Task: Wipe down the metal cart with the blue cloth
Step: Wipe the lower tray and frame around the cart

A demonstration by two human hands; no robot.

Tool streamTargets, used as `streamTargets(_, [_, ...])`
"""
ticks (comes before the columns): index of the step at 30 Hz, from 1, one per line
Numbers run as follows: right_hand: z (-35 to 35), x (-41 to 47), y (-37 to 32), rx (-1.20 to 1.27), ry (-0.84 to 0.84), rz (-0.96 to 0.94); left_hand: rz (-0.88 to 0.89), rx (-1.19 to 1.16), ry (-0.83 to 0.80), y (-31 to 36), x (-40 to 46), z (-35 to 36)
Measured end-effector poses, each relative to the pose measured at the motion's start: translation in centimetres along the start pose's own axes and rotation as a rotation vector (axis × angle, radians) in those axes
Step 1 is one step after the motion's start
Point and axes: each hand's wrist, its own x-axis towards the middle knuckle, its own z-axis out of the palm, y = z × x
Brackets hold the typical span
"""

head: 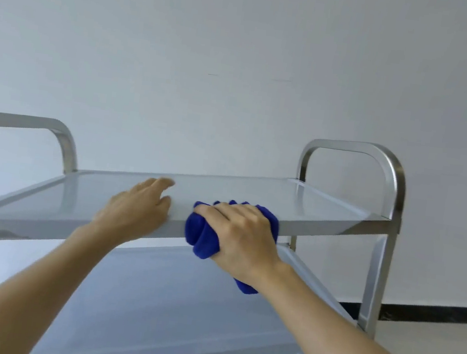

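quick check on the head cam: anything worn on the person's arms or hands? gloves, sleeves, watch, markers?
Nothing worn that shows. Left hand and right hand are both bare: no gloves, rings or tags visible. Both forearms run bare from the wrists to the bottom edge of the frame, with no sleeve cuff, watch, strap or cable in view. Anything above that is out of frame.

Two bare forearms (no sleeves, no jewellery).

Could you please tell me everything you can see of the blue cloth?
The cloth is deep blue, soft and plush-looking, bunched into a wad. The right hand holds it in a curled grip, pressing it against the front edge of the cart's top shelf. Folds bulge out left of the fingers, and one end hangs below the wrist. The left hand rests beside it, not touching.
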Motion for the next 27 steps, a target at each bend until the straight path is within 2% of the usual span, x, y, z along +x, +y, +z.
streamTargets(2, [-0.7, -0.2, 1.1, 0.021, -0.052, -0.015, -0.018, 0.109, -0.026, -0.6, 0.2, 0.7])
streamTargets(7, [-3.6, -2.9, 6.8, -0.014, -0.094, 0.084, 0.006, 0.175, -0.146, -1.3, 0.7, 0.4])
streamTargets(13, [-6.1, -6.5, 13.8, -0.143, -0.092, 0.292, 0.017, 0.208, -0.118, -0.9, 1.0, 1.1])
streamTargets(15, [-5.3, -6.4, 13.3, -0.182, -0.047, 0.309, 0.019, 0.229, -0.095, -0.9, 1.0, 1.5])
streamTargets(18, [-3.0, -4.6, 9.4, -0.163, -0.001, 0.232, 0.011, 0.23, -0.077, -1.1, 1.1, 1.8])
streamTargets(23, [0.9, 0.0, 1.8, -0.085, -0.099, 0.11, 0.01, 0.253, -0.097, -1.7, 1.4, 1.5])
streamTargets(27, [-0.4, -0.6, 3.3, -0.05, -0.156, 0.04, -0.002, 0.237, -0.109, -2.9, 1.0, 0.7])
